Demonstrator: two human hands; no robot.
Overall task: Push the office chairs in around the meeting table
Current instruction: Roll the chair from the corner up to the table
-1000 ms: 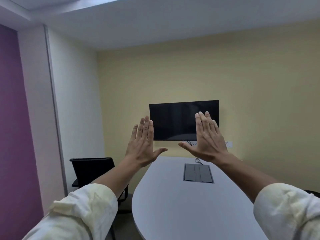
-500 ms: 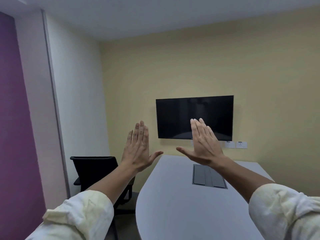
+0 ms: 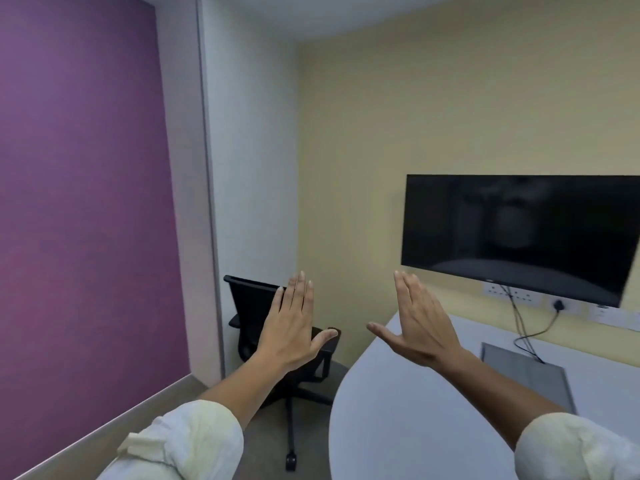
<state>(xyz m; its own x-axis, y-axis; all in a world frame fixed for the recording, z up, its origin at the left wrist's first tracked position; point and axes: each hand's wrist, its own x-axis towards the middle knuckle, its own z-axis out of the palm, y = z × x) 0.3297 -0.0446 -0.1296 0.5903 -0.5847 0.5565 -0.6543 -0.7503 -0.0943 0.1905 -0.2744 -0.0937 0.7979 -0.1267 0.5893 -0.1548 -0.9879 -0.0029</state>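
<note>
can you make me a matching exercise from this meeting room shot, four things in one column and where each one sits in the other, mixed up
Things:
1. office chair
2. screen
3. grey panel
4. plug

Places:
A. mounted on the yellow wall
B. set into the top of the meeting table
C. on the floor in the corner, left of the table
D. in a wall socket under the screen

Pairs: 1-C, 2-A, 3-B, 4-D
</note>
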